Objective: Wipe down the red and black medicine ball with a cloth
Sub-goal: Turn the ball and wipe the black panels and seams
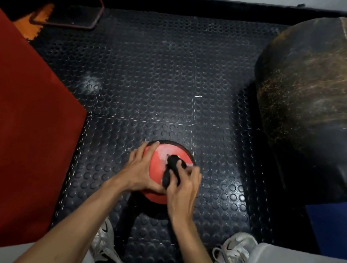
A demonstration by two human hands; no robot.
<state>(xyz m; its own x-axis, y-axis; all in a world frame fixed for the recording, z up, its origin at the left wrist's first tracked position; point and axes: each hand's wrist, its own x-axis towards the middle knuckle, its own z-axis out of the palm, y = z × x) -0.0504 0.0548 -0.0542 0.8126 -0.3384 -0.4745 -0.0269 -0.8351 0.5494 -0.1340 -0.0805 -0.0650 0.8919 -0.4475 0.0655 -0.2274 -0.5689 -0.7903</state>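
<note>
While resting on the studded black floor mat (155, 71) between two white trainers (232, 253), red medicine ball (158, 158) steadied by left hand (141, 167), fingers spread flat over its left side, gripping nothing. Black cloth (172, 168) pinched under curled fingers of right hand (184, 186), pressed on ball top. Pale smear visible beside cloth. Red mat (10, 115) at left; worn black punching bag (317, 86) lying at right
</note>
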